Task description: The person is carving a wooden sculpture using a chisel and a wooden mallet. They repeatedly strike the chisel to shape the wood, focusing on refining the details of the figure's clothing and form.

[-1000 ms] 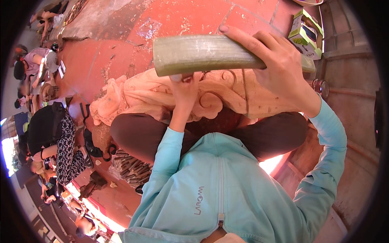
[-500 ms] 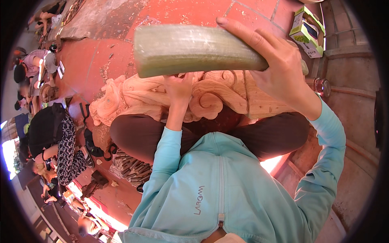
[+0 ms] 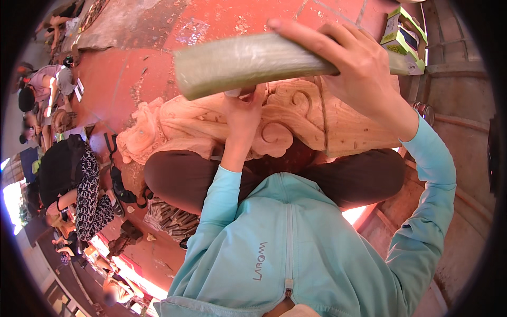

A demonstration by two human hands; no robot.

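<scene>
My right hand (image 3: 364, 79) is closed around a long, thick, greenish wooden mallet (image 3: 248, 61), which is raised and stretches leftward over my left hand. A narrower end of the mallet sticks out to the right of that hand. Below the mallet, my left hand (image 3: 243, 116) is closed on what looks like a chisel (image 3: 240, 92); only its pale top end shows, and its blade is hidden. Under both hands lies a carved wooden panel (image 3: 185, 119) with scrolls and a rounded figure at its left end. My left hand is over its middle.
My crossed legs (image 3: 177, 179) are against the carving's near side. A pile of carving tools (image 3: 171, 219) lies left of my knee, beside a black bag (image 3: 121, 187). At far right are a green-white box (image 3: 404, 39) and a jar (image 3: 424, 112). Other people (image 3: 47, 87) sit at left.
The mallet has tilted, its right end now lower behind my right hand. My left hand has moved slightly right and up along the carving.
</scene>
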